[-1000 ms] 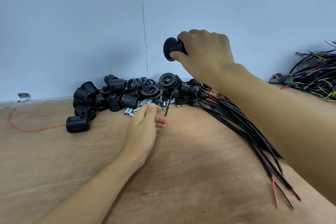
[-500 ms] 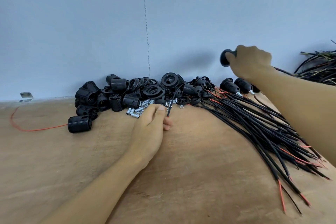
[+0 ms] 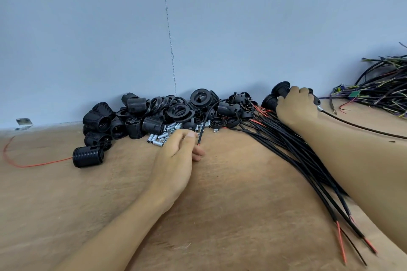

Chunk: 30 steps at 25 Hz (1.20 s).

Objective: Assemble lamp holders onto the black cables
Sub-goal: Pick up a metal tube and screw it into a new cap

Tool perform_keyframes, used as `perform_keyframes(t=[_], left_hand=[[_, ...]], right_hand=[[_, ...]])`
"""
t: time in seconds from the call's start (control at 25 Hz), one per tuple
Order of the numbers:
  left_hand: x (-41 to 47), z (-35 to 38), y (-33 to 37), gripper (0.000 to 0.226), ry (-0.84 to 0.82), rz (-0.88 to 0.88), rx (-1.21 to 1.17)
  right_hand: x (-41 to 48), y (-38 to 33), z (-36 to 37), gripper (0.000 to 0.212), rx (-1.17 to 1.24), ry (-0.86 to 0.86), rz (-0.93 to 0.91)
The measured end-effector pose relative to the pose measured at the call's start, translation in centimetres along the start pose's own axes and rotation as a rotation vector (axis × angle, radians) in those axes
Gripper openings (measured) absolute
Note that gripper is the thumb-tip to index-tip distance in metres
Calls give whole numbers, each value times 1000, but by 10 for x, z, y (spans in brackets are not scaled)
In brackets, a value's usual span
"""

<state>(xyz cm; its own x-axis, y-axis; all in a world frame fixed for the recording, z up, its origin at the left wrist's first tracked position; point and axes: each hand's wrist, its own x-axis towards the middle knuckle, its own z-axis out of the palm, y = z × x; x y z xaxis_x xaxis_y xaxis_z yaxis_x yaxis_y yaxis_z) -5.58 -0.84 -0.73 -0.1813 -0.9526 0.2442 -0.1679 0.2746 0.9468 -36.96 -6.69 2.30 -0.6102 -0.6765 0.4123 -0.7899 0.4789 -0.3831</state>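
two hands: right hand [image 3: 296, 106] grips a holder [image 3: 280, 90], cables [image 3: 275, 138] beneath its wrist; left hand [image 3: 176, 157] curls beside a cable end [image 3: 200, 138], grip unclear. the holder's trailing cable [image 3: 352, 125] may snag that bundle.

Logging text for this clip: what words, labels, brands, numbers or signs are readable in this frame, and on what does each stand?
No text is readable in this frame.
Green tag in the wire tangle: too small and blurred to read.
Lamp holder in the right hand: no marking can be made out.
Pile of black parts: no marking can be made out.
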Motion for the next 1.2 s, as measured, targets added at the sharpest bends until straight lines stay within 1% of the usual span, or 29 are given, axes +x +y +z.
perform_keyframes(t=[0.08, 0.12, 0.2, 0.28, 0.4, 0.48, 0.6, 0.76, 1.08, 1.2], left_hand=[[0, 1, 0, 25, 2, -15, 2], [0, 1, 1, 23, -2, -23, 6], [0, 1, 1, 18, -19, -24, 27], [0, 0, 1, 15, -34, -19, 64], [0, 0, 0, 16, -26, -10, 115], [1, 0, -1, 17, -27, -9, 118], [3, 0, -2, 17, -32, -6, 132], [5, 0, -4, 18, -25, -11, 118], [8, -1, -7, 18, -13, -3, 102], [9, -1, -8, 18, 12, 7, 108]], right_hand=[[-5, -12, -3, 43, -93, 42, -29], [-8, -21, -5, 43, -136, 64, -85], [-15, -42, -8, 45, -166, 64, -285], [-30, -67, -6, 43, -92, 23, -482], [-61, -97, 6, 39, 49, -50, -621], [-79, -112, 15, 39, 110, -66, -650], [-96, -132, 20, 38, 176, -42, -694], [-101, -144, 22, 42, 129, -91, -805], [-102, -143, 24, 40, 124, -158, -757], [-106, -136, 21, 41, 172, -166, -755]])
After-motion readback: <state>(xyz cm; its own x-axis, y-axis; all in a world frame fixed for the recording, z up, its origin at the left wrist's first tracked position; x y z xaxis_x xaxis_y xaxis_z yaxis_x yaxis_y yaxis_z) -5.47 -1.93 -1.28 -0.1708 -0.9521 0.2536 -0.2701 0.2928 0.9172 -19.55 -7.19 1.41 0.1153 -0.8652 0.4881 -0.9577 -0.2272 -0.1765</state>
